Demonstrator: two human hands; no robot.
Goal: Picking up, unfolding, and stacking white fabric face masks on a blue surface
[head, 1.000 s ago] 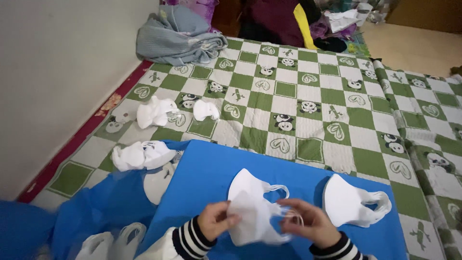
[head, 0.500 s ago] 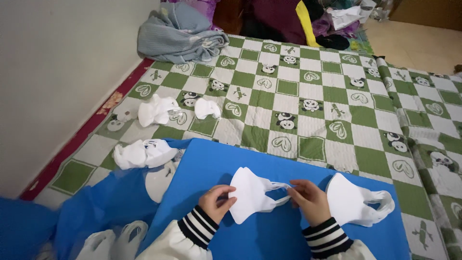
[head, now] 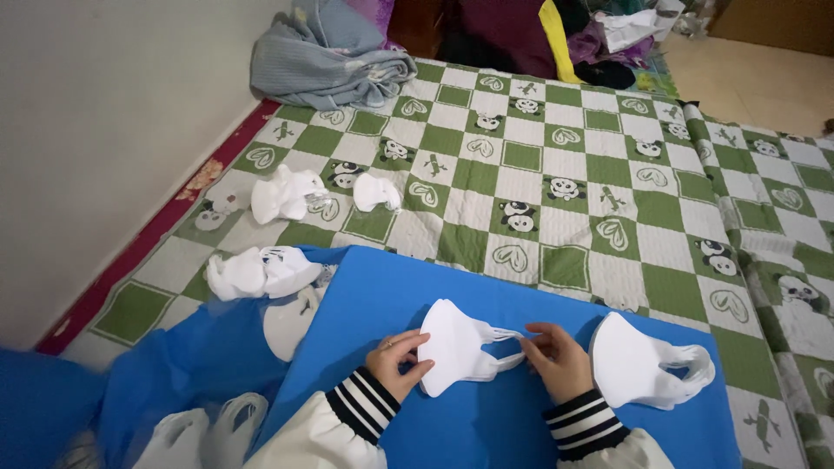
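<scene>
A folded white face mask (head: 453,347) lies flat on a blue board (head: 504,430) in front of me. My left hand (head: 395,362) presses on the mask's left edge. My right hand (head: 556,360) pinches the mask's ear loops at its right side. A small stack of the same white masks (head: 638,365) sits on the board just right of my right hand. Both sleeves are white with black-and-white striped cuffs.
The board rests on a green-and-white checked quilt (head: 565,174) with panda prints. Piles of white masks (head: 282,195) (head: 256,274) lie at left, a blue plastic bag (head: 187,369) at lower left. A white wall (head: 104,130) runs along the left; grey clothes (head: 326,61) heap behind.
The mask was held up between both hands, then lowered and laid flat on the blue board. My right hand slid out to the ear loops.
</scene>
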